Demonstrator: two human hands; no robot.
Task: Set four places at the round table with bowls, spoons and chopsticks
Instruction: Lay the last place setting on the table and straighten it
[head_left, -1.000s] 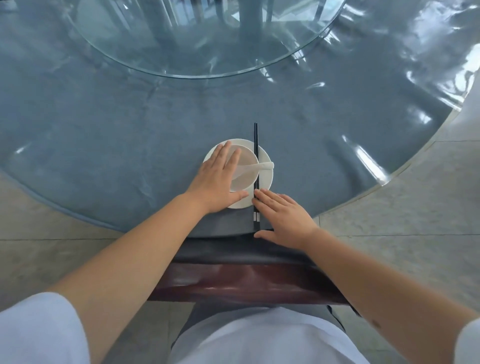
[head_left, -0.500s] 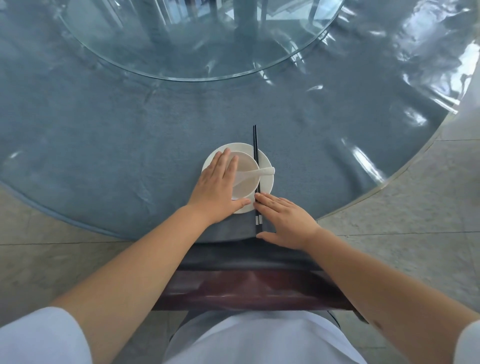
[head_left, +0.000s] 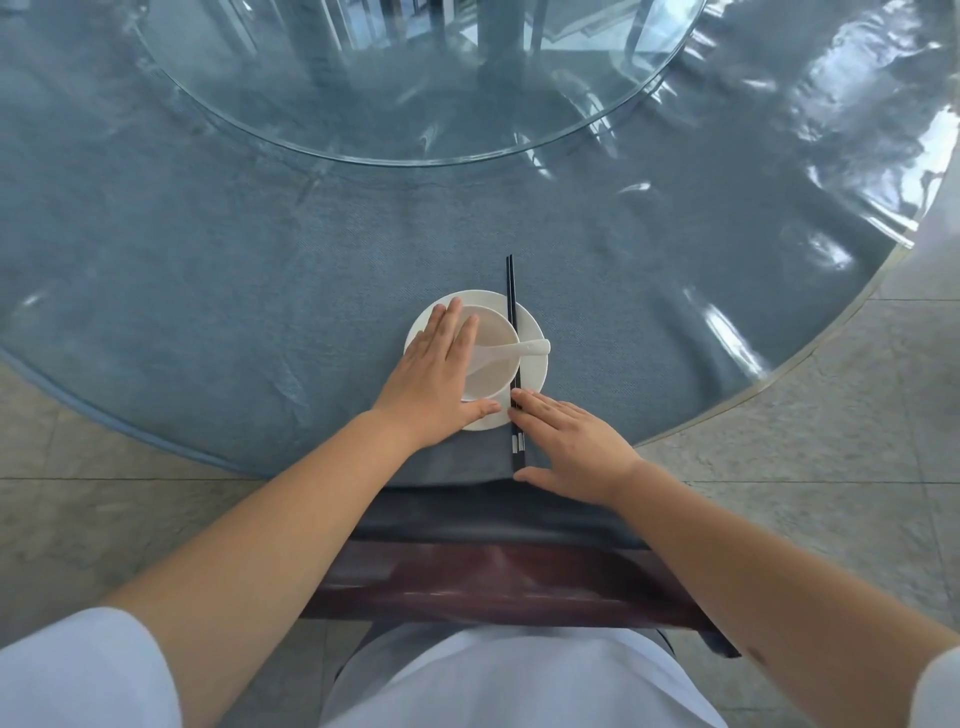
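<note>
Place setting located at lower centre of the frame, near the close edge of the table (head_left: 208, 270): white bowl (head_left: 491, 345) seated on a white saucer (head_left: 535, 374), white spoon (head_left: 511, 351) lying in the bowl with handle pointing right over the rim. Black chopsticks (head_left: 512, 332) laid across the right part of the saucer, just beside or against the bowl's right rim, long axis running near-vertical in the frame, tips toward the upper centre, banded ends toward the table edge. Left hand (head_left: 441, 376) flat and unclenched, palm down over the bowl's left side, thumb along the saucer's near rim; no grasp, only steadying contact. Right hand (head_left: 569, 449) also flat with fingers extended, fingertips touching the chopsticks on their right side near the saucer's near rim, thumb near the banded ends; not closed around anything. Relation governing the next move: chopsticks directly left of the right hand, parallel to its finger line, so the right hand judged the nearer and better placed for nudging the pair straight. Only one setting in view; remaining places not visible
</note>
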